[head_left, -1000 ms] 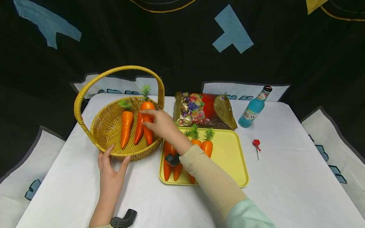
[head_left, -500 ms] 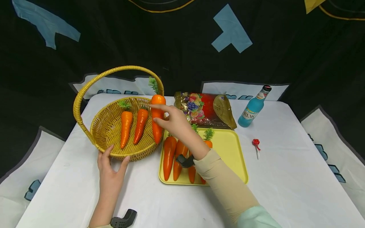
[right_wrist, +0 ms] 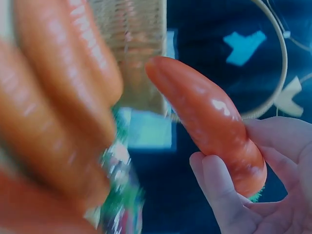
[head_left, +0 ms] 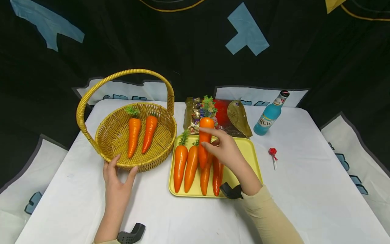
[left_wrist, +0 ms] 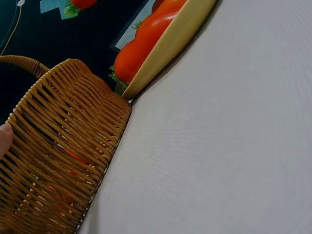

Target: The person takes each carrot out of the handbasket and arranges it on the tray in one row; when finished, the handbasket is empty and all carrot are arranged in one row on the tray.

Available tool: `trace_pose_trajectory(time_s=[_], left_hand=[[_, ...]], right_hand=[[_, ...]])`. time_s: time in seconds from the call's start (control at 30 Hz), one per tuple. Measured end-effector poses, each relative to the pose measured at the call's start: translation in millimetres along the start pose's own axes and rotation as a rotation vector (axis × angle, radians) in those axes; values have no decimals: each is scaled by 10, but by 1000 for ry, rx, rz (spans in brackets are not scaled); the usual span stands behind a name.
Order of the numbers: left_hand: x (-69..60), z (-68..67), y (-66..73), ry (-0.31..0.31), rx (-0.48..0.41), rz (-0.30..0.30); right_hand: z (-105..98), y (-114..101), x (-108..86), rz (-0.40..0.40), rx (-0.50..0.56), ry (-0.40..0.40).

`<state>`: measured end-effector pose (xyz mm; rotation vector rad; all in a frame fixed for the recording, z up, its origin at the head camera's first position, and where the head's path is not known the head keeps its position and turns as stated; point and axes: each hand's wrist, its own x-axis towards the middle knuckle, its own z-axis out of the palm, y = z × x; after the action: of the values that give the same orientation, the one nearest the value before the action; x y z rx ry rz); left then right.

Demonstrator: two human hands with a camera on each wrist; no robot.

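My right hand pinches an orange carrot between thumb and fingers, leafy end up, above the yellow tray. In the right wrist view the same carrot lies between the fingertips. Several other carrots lie side by side on the tray. My left hand touches the near rim of the wicker basket with spread fingers. One fingertip shows against the basket wall in the left wrist view. Inside the basket lie two carrots, one left of the other.
Behind the tray lies a shiny candy bag. A blue bottle stands at the back right, with a red lollipop in front of it. The basket's tall handle arches above it. A dark cloth hangs behind the table.
My right hand has carried one carrot out of the basket, rightward over the tray. The basket held three carrots before and holds two now. My left hand has stayed at the rim.
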<state>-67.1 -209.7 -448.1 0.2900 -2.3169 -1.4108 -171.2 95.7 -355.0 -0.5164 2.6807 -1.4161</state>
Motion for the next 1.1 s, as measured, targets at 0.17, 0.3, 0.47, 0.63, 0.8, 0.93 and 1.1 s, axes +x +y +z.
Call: trace_pose_trajectory(time_s=[0.17,0.3,0.47,0.63,0.8,0.93,1.1], left_hand=[[-2,-1,-11,5,-5,17],[-4,1,-14,2,-5,8],[-7,-1,-16,6,-6,2],[-8,6,-22,12,-13,8],[-7,13,-23,9,-16,3],[-6,9,-19,2,-12,-7],[-5,1,-12,-3,-8,-19]], right_hand=[[-139,237,-192,64,-48,39],[-218,402,-340,106,-57,44],[-270,548,-503,165,-54,39],[-280,655,-624,200,-59,30],[-254,742,-696,263,-56,24],[-223,786,-722,299,-55,17],[-185,805,-727,326,-76,-13]])
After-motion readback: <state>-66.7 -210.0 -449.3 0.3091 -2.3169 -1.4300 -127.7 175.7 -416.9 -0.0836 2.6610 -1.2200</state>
